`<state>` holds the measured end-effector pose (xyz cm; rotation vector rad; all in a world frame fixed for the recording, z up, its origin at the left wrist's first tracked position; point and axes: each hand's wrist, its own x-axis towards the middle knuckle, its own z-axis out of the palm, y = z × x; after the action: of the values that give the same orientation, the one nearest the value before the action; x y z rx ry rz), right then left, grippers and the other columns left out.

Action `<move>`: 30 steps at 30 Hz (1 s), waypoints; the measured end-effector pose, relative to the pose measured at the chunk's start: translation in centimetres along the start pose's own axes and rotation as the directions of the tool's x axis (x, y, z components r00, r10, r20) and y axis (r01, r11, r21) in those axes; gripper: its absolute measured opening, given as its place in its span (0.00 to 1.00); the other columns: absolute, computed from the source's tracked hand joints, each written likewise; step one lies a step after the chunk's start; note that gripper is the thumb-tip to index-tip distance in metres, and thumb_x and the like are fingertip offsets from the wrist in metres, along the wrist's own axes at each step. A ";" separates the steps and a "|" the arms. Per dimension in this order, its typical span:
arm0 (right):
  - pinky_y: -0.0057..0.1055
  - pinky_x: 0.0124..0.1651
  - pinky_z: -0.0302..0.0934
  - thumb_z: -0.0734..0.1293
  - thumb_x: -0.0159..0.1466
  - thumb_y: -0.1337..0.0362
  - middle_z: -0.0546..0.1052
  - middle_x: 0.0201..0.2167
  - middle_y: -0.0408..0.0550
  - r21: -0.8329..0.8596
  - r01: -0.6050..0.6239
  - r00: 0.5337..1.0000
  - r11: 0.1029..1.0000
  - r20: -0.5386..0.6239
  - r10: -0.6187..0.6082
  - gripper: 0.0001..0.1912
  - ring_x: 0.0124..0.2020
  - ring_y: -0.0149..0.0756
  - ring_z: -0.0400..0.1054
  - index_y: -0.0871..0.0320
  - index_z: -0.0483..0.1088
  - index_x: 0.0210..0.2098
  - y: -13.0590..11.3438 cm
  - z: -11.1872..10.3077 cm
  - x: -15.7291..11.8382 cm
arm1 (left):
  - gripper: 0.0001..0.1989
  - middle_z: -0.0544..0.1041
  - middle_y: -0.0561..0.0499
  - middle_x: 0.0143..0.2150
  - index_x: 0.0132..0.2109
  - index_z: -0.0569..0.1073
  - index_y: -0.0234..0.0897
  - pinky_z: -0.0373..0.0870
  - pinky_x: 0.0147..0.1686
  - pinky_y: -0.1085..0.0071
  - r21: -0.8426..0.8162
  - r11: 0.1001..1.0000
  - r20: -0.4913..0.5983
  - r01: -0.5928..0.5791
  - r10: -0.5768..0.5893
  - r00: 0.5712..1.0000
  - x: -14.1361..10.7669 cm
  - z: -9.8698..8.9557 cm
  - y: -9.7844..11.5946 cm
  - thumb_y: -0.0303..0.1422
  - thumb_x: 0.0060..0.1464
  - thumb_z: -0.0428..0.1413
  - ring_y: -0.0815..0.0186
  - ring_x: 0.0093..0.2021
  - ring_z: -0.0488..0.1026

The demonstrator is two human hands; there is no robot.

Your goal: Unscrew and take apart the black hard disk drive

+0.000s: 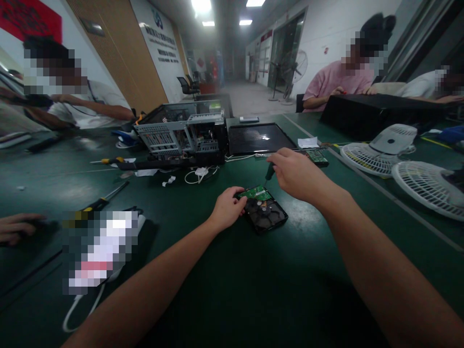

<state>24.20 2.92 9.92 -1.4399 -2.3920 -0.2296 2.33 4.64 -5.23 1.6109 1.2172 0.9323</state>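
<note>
A hard drive [266, 215] lies on the green table, its circuit board [256, 193] facing up at the far end. My left hand [229, 208] is closed on the drive's left edge, with the thumb over the top. Above the far right corner of the board, my right hand [294, 173] grips a dark-handled screwdriver [269, 173]. Its shaft points down at the board; whether the tip sits in a screw is too small to tell. Behind my right hand lies a second drive with a green board [316, 157], partly hidden.
An opened computer case [177, 137] stands at the back, beside a black panel [256, 138]. White fan parts [369, 157] lie on the right. A yellow-black screwdriver [105, 199] and a blurred-out phone [105, 251] are on the left, near another person's hand [20, 228]. Other people sit around the table.
</note>
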 end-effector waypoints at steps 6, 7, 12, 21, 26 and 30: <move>0.37 0.41 0.62 0.62 0.72 0.63 0.77 0.44 0.56 -0.067 -0.052 0.999 0.996 0.005 0.052 0.11 0.39 0.43 0.72 0.57 0.73 0.49 0.2 -0.3 -0.1 | 0.20 0.79 0.47 0.36 0.60 0.71 0.32 0.72 0.23 0.74 0.008 1.000 -0.003 0.001 -0.001 1.000 -0.2 0.0 0.5 0.34 0.63 0.59 0.69 0.24 0.75; 0.37 0.40 0.61 0.62 0.72 0.61 0.77 0.43 0.55 -0.086 -0.059 0.998 0.995 0.003 0.059 0.11 0.38 0.43 0.72 0.56 0.74 0.47 0.2 -0.4 -0.1 | 0.20 0.79 0.47 0.36 0.60 0.71 0.32 0.72 0.23 0.74 0.006 1.000 -0.005 -0.001 0.001 1.000 -0.2 0.0 0.5 0.34 0.63 0.59 0.69 0.24 0.75; 0.37 0.40 0.61 0.65 0.71 0.55 0.77 0.40 0.54 -0.111 -0.077 0.997 0.991 -0.027 0.074 0.13 0.38 0.43 0.72 0.57 0.75 0.42 0.3 -0.6 -0.1 | 0.20 0.78 0.48 0.36 0.59 0.72 0.32 0.72 0.23 0.75 -0.014 1.000 -0.005 0.008 -0.008 1.000 -0.2 0.0 0.5 0.34 0.63 0.59 0.70 0.25 0.76; 0.36 0.38 0.60 0.64 0.70 0.64 0.75 0.46 0.57 -0.092 -0.072 0.996 0.993 -0.053 0.067 0.09 0.37 0.42 0.70 0.59 0.73 0.47 0.4 0.1 0.2 | 0.20 0.78 0.49 0.36 0.59 0.72 0.33 0.72 0.23 0.75 -0.038 0.999 -0.004 0.011 -0.011 1.000 -0.1 0.1 0.3 0.34 0.62 0.60 0.70 0.24 0.75; 0.38 0.42 0.62 0.64 0.70 0.61 0.77 0.42 0.56 -0.052 -0.066 0.996 0.996 -0.065 0.063 0.09 0.39 0.43 0.71 0.59 0.74 0.42 0.6 0.1 0.2 | 0.20 0.78 0.48 0.35 0.59 0.71 0.33 0.72 0.23 0.74 -0.014 1.000 -0.004 -0.004 0.004 1.000 0.0 0.1 0.1 0.34 0.63 0.59 0.69 0.24 0.76; 0.40 0.48 0.64 0.60 0.71 0.66 0.78 0.46 0.59 -0.005 -0.021 0.997 1.000 -0.077 0.020 0.13 0.45 0.46 0.72 0.62 0.75 0.45 0.3 0.1 0.3 | 0.20 0.78 0.48 0.35 0.60 0.71 0.32 0.72 0.23 0.74 0.003 1.000 -0.002 -0.018 0.018 1.000 0.0 0.1 0.0 0.34 0.64 0.58 0.69 0.25 0.76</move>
<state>24.33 3.33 9.89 -1.4309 -2.3160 -0.2822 2.43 4.58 -5.21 1.6261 1.2084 0.9443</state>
